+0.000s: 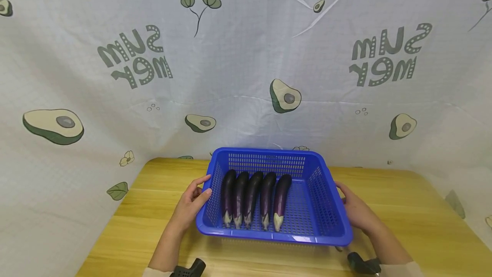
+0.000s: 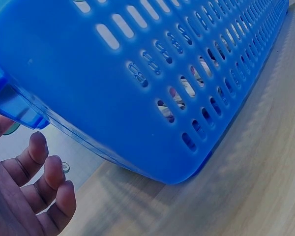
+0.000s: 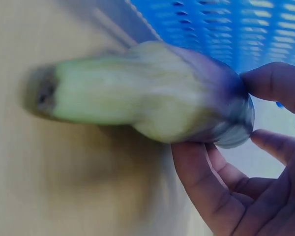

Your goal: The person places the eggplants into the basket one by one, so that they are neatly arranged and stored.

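Note:
Several dark purple eggplants (image 1: 252, 200) lie side by side in the left part of a blue slotted plastic basket (image 1: 272, 236). My left hand (image 1: 190, 205) is at the basket's left rim, with thumb and forefinger touching its edge. In the left wrist view the other fingers (image 2: 54, 172) hang loosely bent below the rim, clear of the basket wall. Outside the right wall, my right hand (image 1: 355, 210) grips another eggplant (image 3: 162, 93), its pale green stem end pointing away from the palm. From the head view this eggplant is almost wholly hidden behind the basket and hand.
The basket stands on a wooden table (image 1: 399, 208), its right half showing bare slotted floor. Behind hangs a pale curtain (image 1: 238, 63) printed with avocados and lettering. Black wrist devices (image 1: 192, 268) sit at both forearms.

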The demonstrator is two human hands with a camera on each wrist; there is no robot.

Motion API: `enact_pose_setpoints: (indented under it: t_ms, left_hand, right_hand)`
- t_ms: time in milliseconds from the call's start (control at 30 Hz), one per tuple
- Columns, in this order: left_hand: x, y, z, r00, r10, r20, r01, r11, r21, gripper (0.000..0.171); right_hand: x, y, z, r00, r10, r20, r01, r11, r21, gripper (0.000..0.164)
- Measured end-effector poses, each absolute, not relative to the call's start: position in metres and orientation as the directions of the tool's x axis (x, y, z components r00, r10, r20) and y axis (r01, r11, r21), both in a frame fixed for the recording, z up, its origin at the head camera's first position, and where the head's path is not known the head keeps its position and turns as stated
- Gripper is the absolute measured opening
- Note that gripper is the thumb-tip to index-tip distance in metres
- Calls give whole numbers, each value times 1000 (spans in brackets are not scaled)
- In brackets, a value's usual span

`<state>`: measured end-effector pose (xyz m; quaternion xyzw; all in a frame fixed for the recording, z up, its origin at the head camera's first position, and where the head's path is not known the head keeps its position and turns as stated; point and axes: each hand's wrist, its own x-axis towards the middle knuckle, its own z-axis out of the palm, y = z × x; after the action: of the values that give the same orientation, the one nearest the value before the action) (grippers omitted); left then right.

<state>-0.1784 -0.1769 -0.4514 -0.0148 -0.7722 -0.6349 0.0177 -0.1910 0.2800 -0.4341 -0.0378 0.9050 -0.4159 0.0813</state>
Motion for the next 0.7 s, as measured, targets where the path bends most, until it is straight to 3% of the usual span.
enact_pose_setpoints:
  t_ms: [233,700]
  left_hand:
    - [-178,-176,-451,-999,3,43,43,193,980,48]
    - [-177,-176,-450,-999,6,32,33,185,982,47]
  right_hand:
    - [-186,303,-421,-978,-80,-193,114,572,-812,82]
    - [-174,329,-367,-997,-67,-41,-3,549,-836,84]
